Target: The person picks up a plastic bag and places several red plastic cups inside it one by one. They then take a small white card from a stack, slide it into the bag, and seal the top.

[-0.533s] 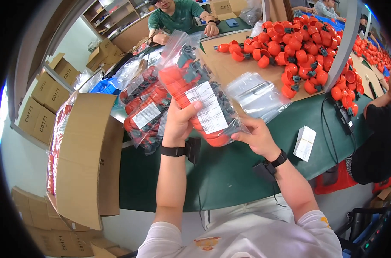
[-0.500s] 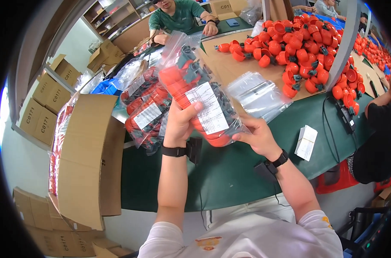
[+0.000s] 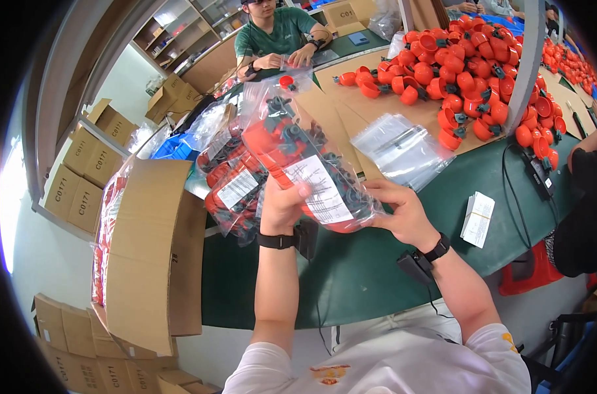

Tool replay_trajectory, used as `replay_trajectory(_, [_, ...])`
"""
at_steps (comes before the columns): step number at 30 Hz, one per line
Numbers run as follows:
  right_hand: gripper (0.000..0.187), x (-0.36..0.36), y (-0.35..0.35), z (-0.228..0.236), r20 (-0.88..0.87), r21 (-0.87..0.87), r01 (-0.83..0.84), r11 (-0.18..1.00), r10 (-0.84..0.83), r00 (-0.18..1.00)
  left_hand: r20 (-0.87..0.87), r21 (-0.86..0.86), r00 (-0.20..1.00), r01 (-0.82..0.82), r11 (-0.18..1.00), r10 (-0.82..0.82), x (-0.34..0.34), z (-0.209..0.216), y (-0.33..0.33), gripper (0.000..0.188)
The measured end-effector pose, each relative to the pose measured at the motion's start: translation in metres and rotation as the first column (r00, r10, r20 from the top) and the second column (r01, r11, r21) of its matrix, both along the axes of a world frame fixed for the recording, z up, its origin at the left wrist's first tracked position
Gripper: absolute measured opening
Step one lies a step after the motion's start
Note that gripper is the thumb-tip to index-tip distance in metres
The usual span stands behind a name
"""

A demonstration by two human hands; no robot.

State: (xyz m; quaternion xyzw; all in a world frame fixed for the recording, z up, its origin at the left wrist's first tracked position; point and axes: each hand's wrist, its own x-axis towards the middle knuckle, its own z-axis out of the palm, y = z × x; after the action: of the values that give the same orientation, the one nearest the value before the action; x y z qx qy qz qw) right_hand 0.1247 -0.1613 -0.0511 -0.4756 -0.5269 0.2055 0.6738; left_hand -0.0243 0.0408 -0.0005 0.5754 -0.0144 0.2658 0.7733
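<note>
A clear plastic bag [image 3: 265, 141] packed with red cup-shaped pieces and dark grey-green clips is held up over the table, tilted. A white printed label [image 3: 318, 190] lies on its front. My left hand [image 3: 284, 205] is closed around the bag's lower left side, thumb on the label's edge. My right hand [image 3: 403, 211] grips the lower right corner between thumb and fingers. Behind the bag, to the left, lie several similar filled bags [image 3: 229, 197] with white labels.
An open cardboard box [image 3: 144, 256] stands left of the green table [image 3: 377, 282]. Empty clear bags [image 3: 403, 148] and a banded stack of white labels [image 3: 477, 220] lie to the right. Red cup pieces [image 3: 466, 82] are heaped beyond, near a metal post [image 3: 527, 72]. A person [image 3: 278, 39] sits opposite.
The whole view has shifted, so the scene sits a little farther right. My hands keep hold of the bag, its tilt nearly unchanged. The person opposite has brought both hands together.
</note>
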Motion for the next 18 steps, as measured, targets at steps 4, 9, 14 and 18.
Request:
replay_trajectory(4, [0.052, 0.001, -0.001, 0.003, 0.016, 0.018, -0.005, 1.0, 0.005, 1.0, 0.002, 0.001, 1.0, -0.005, 1.0, 0.005, -0.002, 0.0, 0.0, 0.07])
replay_trajectory(9, [0.05, 0.0, -0.001, 0.003, 0.011, 0.031, -0.028, 0.999, 0.027, 1.0, -0.003, 0.031, 1.0, -0.028, 0.999, 0.028, -0.001, 0.001, 0.0, 0.068])
replay_trajectory(14, [0.054, -0.003, 0.0, -0.006, -0.338, -0.04, -0.207, 0.977, 0.182, 0.923, 0.033, 0.075, 0.979, -0.204, 0.976, 0.202, 0.015, 0.015, -0.024, 0.068])
replay_trajectory(18, [0.054, -0.013, 0.011, -0.018, -0.488, 0.008, -0.264, 0.964, 0.234, 0.841, -0.025, 0.047, 0.978, -0.205, 0.978, 0.206, 0.023, 0.003, -0.02, 0.071])
